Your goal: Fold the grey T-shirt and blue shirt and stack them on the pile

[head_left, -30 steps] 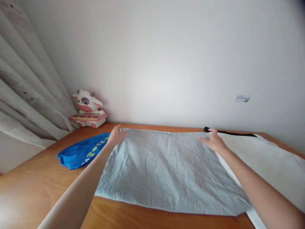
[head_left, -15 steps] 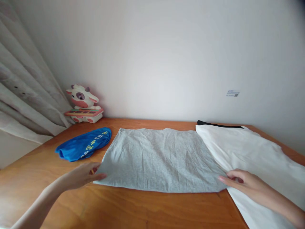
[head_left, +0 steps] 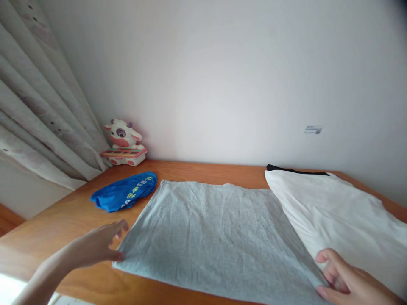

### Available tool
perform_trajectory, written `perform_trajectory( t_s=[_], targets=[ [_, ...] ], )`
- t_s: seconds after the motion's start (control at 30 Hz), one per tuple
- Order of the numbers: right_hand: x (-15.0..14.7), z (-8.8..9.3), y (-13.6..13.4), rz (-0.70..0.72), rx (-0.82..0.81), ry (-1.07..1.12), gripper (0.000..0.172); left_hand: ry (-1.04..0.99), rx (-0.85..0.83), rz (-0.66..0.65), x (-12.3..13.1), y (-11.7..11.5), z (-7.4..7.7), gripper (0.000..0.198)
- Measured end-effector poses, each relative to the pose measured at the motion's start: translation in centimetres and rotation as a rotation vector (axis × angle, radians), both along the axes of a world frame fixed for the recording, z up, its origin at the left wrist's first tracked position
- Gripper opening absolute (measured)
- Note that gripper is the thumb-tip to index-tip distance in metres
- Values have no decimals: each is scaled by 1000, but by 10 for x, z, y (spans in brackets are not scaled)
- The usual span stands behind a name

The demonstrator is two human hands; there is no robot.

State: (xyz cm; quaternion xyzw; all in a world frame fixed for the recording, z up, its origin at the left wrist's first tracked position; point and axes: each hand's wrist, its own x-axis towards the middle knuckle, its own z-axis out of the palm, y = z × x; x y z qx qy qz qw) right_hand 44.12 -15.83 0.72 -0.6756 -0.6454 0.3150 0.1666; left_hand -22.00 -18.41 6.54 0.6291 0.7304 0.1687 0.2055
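A grey cloth [head_left: 216,237] lies spread flat on the wooden table [head_left: 57,228]. My left hand [head_left: 93,245] is at its near-left corner, fingers stretched out and apart, with the thumb tip touching the cloth's edge. My right hand [head_left: 345,277] is at the near-right corner with its fingers curled and pinched on the grey cloth, where it meets a white cloth [head_left: 340,216]. The white cloth lies to the right, partly over a black item [head_left: 295,170] at the back.
A crumpled blue garment [head_left: 125,196] with yellow print lies left of the grey cloth. A cow-shaped toy [head_left: 124,142] stands in the back-left corner by the curtain [head_left: 41,118]. A white wall runs behind the table. The table's near-left edge shows at the bottom left.
Both hands came back from the grey cloth's far corners to its near corners. The grey cloth now lies a little nearer to me, and my view has shifted slightly.
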Motion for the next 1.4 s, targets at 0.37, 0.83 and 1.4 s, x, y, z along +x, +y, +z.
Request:
perform_trajectory(
  t_s=[0.37,0.83,1.4],
  targets=[
    [-272,5,116,267,464,-239,56,249,262,-237,248,141,-61,57],
    [-159,-35,163,40,358,-608,75,496,94,84,114,166,-78,73],
    [-164,-17,141,-437,449,-578,49,430,247,226,94,164,-75,69]
  ],
)
